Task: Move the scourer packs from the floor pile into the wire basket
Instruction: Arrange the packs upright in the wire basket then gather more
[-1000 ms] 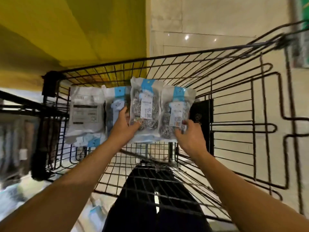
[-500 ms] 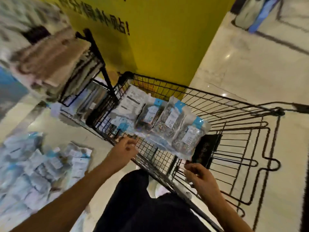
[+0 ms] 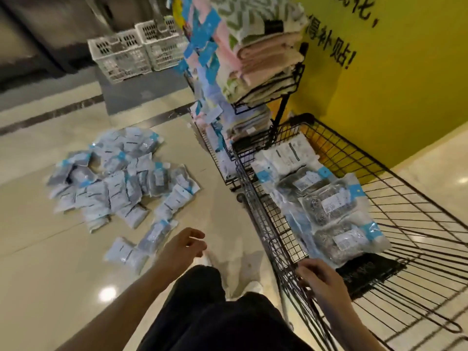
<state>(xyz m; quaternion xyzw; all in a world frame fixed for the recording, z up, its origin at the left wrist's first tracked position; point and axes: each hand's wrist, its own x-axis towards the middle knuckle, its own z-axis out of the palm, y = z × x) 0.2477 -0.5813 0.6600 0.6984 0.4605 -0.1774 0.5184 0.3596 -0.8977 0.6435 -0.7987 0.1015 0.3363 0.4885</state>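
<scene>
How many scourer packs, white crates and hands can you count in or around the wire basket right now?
Scourer packs lying in the wire basket: 4 clearly visible
White crates on the floor: 2
Hands: 2, left hand and right hand
Floor pile: too blurred to count
Total counted: 8

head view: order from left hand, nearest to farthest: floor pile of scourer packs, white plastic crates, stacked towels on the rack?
From the left hand:
1. Floor pile of scourer packs, just ahead of it and to its left; the closest loose packs lie beside the hand.
2. Stacked towels, up on the rack, ahead and to the right.
3. White plastic crates, on the floor at the far back.
</scene>
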